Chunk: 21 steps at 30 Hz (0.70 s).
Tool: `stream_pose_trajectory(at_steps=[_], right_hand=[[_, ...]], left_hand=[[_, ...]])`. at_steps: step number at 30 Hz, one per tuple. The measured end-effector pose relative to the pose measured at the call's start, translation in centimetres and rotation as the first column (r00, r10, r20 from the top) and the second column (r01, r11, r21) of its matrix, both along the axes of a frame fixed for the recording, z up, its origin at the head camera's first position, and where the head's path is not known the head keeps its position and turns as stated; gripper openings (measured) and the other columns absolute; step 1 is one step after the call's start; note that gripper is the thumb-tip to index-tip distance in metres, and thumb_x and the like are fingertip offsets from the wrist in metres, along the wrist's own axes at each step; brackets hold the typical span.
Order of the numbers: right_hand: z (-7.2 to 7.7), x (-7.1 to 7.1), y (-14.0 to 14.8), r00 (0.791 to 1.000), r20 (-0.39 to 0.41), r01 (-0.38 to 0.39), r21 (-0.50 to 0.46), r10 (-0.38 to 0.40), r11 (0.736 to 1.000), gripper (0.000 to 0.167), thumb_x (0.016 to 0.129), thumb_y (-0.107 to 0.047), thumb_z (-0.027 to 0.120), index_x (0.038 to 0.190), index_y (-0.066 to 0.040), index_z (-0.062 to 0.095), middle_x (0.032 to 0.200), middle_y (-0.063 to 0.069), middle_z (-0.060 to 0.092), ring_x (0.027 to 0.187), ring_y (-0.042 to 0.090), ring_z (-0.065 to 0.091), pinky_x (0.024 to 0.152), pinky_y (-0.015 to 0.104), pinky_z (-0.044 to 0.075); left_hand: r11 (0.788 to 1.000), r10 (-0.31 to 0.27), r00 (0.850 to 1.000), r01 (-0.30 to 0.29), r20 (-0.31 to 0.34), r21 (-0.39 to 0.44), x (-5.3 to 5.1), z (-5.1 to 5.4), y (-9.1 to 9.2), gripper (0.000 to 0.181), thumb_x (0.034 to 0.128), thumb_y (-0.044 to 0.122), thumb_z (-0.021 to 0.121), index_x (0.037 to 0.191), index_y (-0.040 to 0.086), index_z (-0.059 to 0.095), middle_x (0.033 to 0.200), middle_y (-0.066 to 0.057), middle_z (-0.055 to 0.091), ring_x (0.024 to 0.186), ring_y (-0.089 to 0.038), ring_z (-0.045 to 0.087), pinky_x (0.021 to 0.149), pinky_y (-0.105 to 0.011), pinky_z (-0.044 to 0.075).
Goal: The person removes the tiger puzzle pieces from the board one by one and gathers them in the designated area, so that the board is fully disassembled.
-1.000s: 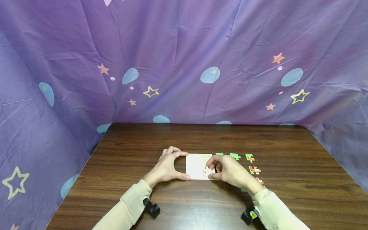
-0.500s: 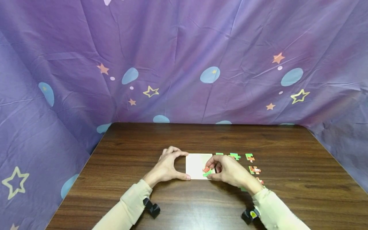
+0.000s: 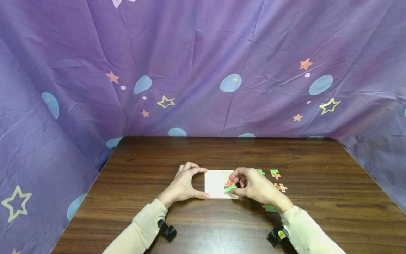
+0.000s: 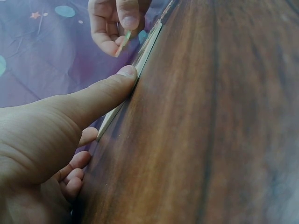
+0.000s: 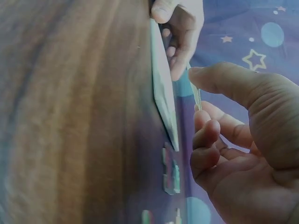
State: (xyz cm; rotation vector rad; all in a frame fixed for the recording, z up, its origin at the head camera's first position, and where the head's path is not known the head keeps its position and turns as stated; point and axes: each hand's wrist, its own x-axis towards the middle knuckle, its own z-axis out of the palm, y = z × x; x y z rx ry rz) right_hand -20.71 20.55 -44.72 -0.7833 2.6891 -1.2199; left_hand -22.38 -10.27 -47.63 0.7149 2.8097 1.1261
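A flat white puzzle board (image 3: 214, 184) lies on the table in front of me, with a pale recessed area at its right. My left hand (image 3: 184, 182) holds the board's left side, thumb at the near corner and index finger at the far one. Over the board's right part, my right hand (image 3: 255, 185) pinches an orange and green jigsaw piece (image 3: 229, 187) between thumb and fingers. Both wrist views show the piece edge-on and raised above the board; in the right wrist view the piece (image 5: 195, 88) is a thin sliver.
Loose jigsaw pieces lie right of the board, among them a far one (image 3: 275, 174), a middle one (image 3: 281, 187) and a green one (image 3: 269, 208). My right hand and arm partly cover some. A purple starry cloth (image 3: 196, 70) hangs behind the brown wooden table (image 3: 196, 225).
The jigsaw piece first showed a pale face, then its orange and green picture. My right hand has since shifted slightly right with the piece. My left hand keeps its place on the board.
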Motion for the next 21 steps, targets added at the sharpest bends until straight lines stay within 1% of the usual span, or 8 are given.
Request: stream_pose_trajectory(at_steps=[4, 6, 11, 13, 18, 21], right_hand=[[0.7, 0.2, 0.3, 0.999, -0.027, 0.036, 0.008, -0.036, 0.999, 0.031, 0.085, -0.012, 0.094, 0.111, -0.014, 0.075, 0.095, 0.001, 0.071, 0.075, 0.008, 0.062, 0.067, 0.023, 0.052], [1.3, 0.2, 0.5, 0.999, -0.030, 0.045, -0.014, -0.045, 0.999, 0.033, 0.086, -0.013, 0.095, 0.112, -0.013, 0.076, 0.094, 0.000, 0.071, 0.075, 0.007, 0.061, 0.067, 0.022, 0.051], [2.6, 0.1, 1.2, 0.998, 0.028, 0.061, -0.096, -0.058, 0.994, 0.036, 0.088, -0.012, 0.095, 0.117, -0.009, 0.075, 0.087, 0.002, 0.066, 0.072, 0.010, 0.062, 0.060, 0.022, 0.051], [3.1, 0.1, 1.6, 0.997, 0.033, 0.071, -0.103, -0.068, 0.992, 0.036, 0.088, -0.012, 0.095, 0.118, -0.009, 0.075, 0.084, 0.003, 0.064, 0.072, 0.011, 0.063, 0.058, 0.023, 0.051], [4.0, 0.4, 2.8, 0.996, -0.024, 0.079, -0.098, -0.081, 0.992, 0.036, 0.087, -0.014, 0.096, 0.117, -0.012, 0.076, 0.087, 0.004, 0.066, 0.075, 0.010, 0.061, 0.062, 0.024, 0.051], [4.2, 0.8, 3.5, 0.995, -0.044, 0.080, -0.097, -0.085, 0.992, 0.036, 0.087, -0.015, 0.096, 0.117, -0.013, 0.076, 0.085, 0.002, 0.064, 0.073, 0.009, 0.059, 0.060, 0.024, 0.050]], left_hand=[[1.000, 0.006, 1.000, -0.006, 0.004, -0.007, 0.1, 0.1, 0.1, 0.095, 0.0670, 0.046, 0.108, 0.151, 0.022, 0.070, 0.150, -0.010, 0.055, 0.141, -0.036, 0.045, 0.120, -0.063, 0.041], [1.000, 0.006, 1.000, -0.006, 0.002, -0.007, 0.1, 0.1, 0.0, 0.095, 0.0670, 0.046, 0.108, 0.150, 0.021, 0.070, 0.149, -0.010, 0.055, 0.141, -0.036, 0.045, 0.119, -0.063, 0.042], [1.000, -0.002, 1.000, 0.002, 0.003, -0.011, 0.2, 0.3, 0.0, 0.096, 0.0681, 0.045, 0.108, 0.151, 0.018, 0.069, 0.149, -0.012, 0.054, 0.140, -0.036, 0.045, 0.118, -0.063, 0.043], [1.000, -0.010, 1.000, 0.010, -0.001, -0.013, 0.2, 0.3, 0.0, 0.095, 0.0689, 0.045, 0.108, 0.151, 0.018, 0.069, 0.149, -0.012, 0.054, 0.139, -0.036, 0.046, 0.118, -0.064, 0.043], [1.000, -0.022, 1.000, 0.022, -0.010, -0.012, 0.3, 0.3, 0.0, 0.093, 0.0702, 0.044, 0.107, 0.151, 0.017, 0.069, 0.149, -0.012, 0.054, 0.138, -0.037, 0.046, 0.116, -0.065, 0.045], [1.000, -0.019, 1.000, 0.019, 0.002, -0.009, 0.2, 0.4, -0.1, 0.095, 0.0698, 0.045, 0.107, 0.152, 0.018, 0.068, 0.150, -0.012, 0.054, 0.139, -0.037, 0.045, 0.117, -0.065, 0.044]])
